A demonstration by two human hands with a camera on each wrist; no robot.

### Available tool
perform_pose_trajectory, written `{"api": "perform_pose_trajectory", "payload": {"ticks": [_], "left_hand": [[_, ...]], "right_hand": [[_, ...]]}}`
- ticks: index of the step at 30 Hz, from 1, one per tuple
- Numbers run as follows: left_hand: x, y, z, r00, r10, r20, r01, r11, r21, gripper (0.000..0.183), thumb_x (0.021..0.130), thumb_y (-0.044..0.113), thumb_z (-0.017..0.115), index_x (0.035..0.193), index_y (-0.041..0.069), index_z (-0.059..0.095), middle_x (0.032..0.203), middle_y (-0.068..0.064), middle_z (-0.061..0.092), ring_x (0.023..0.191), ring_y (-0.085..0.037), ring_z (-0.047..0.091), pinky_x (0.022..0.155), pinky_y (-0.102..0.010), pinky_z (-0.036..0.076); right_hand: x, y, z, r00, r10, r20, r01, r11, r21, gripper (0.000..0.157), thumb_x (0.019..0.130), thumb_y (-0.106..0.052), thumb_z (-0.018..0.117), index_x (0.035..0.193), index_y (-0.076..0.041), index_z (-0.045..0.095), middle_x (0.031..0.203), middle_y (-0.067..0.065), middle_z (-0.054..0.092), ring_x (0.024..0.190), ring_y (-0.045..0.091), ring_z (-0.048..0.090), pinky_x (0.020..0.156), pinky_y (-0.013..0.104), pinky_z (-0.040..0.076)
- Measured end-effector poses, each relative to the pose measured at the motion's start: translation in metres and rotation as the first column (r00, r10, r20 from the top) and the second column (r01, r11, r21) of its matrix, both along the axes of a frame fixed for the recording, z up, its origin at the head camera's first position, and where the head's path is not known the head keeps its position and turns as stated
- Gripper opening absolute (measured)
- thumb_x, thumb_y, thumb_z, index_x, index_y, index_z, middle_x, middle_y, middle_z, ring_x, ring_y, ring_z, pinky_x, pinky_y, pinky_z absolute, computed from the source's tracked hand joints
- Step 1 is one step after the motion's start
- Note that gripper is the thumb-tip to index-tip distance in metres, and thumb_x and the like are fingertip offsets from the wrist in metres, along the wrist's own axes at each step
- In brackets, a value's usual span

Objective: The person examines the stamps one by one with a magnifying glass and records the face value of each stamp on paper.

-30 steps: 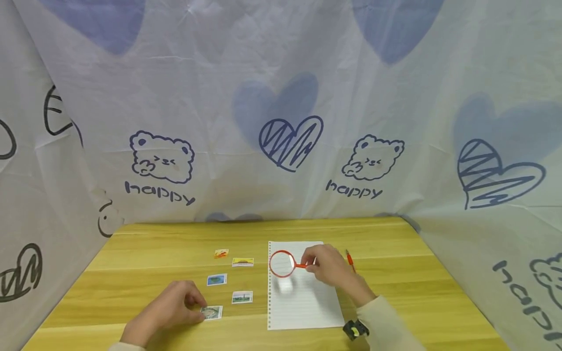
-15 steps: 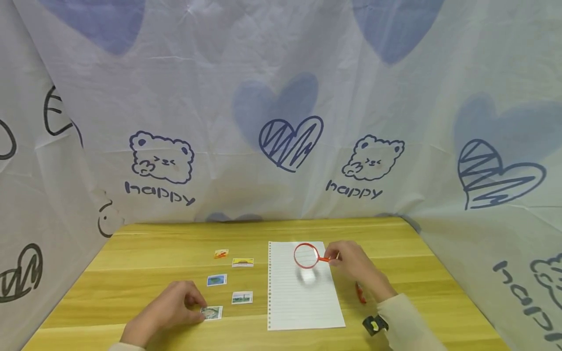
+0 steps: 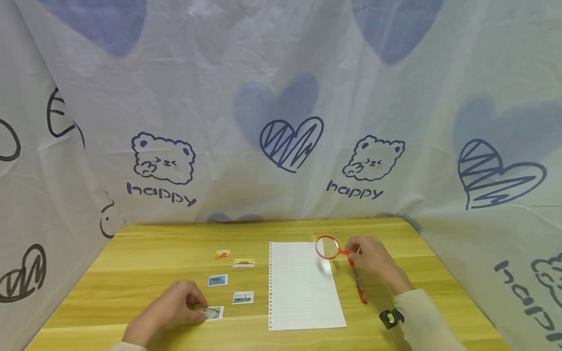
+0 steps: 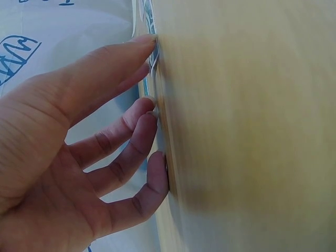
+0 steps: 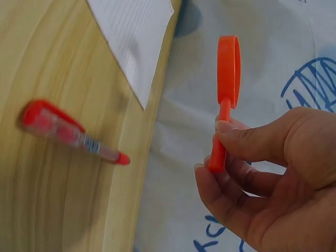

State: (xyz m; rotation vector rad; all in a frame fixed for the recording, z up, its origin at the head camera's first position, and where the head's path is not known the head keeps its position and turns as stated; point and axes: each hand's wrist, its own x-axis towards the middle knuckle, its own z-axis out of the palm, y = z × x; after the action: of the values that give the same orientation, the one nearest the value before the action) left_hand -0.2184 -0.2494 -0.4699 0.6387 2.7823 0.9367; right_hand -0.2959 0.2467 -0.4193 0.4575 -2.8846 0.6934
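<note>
In the head view my right hand (image 3: 374,257) pinches the handle of a red magnifying glass (image 3: 327,247), whose lens overlaps the far right corner of a lined sheet. The right wrist view shows the glass (image 5: 227,73) edge-on, the handle between thumb and curled fingers. My left hand (image 3: 169,308) rests at the table's near left, thumb and a finger pinching the left edge of a green-grey postage stamp (image 3: 214,313). From the left wrist, the stamp (image 4: 149,16) appears steeply foreshortened, and the hand's (image 4: 94,142) other fingertips touch the wood.
Several other stamps lie beyond the left hand, including a blue one (image 3: 217,280) and a yellow one (image 3: 244,263). The lined paper (image 3: 303,292) lies mid-table. A red-capped pen (image 3: 357,283) lies right of it on the wooden table (image 3: 421,278). Printed cloth (image 3: 228,170) hangs behind.
The right hand has carried the magnifying glass rightward and slightly away, from over the paper's middle to its far right corner, uncovering the pen. The left hand has stayed at the stamp.
</note>
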Motion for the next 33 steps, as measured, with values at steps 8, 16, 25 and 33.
{"api": "perform_pose_trajectory", "payload": {"ticks": [8,16,25,33], "left_hand": [[0.0,0.0,0.0,1.0,0.01,0.001,-0.01,1.0,0.001,0.017,0.076,0.022,0.091,0.09,0.019,0.081,0.092,0.006,0.069,0.082,-0.003,0.056,0.07,-0.019,0.049],[0.0,0.001,0.0,1.0,0.015,-0.005,-0.015,1.0,-0.01,0.017,0.076,0.023,0.091,0.089,0.02,0.081,0.092,0.007,0.069,0.082,-0.002,0.056,0.071,-0.019,0.049],[0.0,0.002,-0.001,1.0,0.025,0.001,-0.025,1.0,-0.016,0.017,0.076,0.023,0.091,0.089,0.021,0.081,0.092,0.007,0.069,0.083,-0.004,0.055,0.071,-0.019,0.048],[0.0,0.001,0.0,1.0,0.024,0.002,-0.024,1.0,-0.012,0.018,0.076,0.022,0.091,0.089,0.019,0.081,0.092,0.006,0.069,0.082,-0.004,0.055,0.071,-0.019,0.048]], "right_hand": [[-0.009,0.026,-0.004,1.0,-0.014,-0.009,0.014,0.999,0.032,0.002,0.089,-0.003,0.074,0.089,-0.001,0.072,0.082,0.003,0.068,0.077,0.016,0.058,0.071,0.035,0.048],[-0.014,0.048,-0.008,0.999,-0.024,-0.039,0.026,0.999,0.046,0.006,0.084,0.003,0.073,0.086,-0.002,0.072,0.079,0.005,0.069,0.075,0.017,0.059,0.069,0.036,0.049],[-0.02,0.078,-0.018,0.998,-0.035,-0.058,0.038,0.998,0.057,0.008,0.081,0.003,0.074,0.084,-0.003,0.071,0.08,0.007,0.07,0.076,0.02,0.062,0.068,0.039,0.05],[-0.021,0.101,-0.026,0.997,-0.069,-0.031,0.071,0.995,0.064,0.007,0.08,0.004,0.073,0.083,-0.002,0.072,0.081,0.009,0.07,0.077,0.021,0.063,0.07,0.039,0.051]]}}
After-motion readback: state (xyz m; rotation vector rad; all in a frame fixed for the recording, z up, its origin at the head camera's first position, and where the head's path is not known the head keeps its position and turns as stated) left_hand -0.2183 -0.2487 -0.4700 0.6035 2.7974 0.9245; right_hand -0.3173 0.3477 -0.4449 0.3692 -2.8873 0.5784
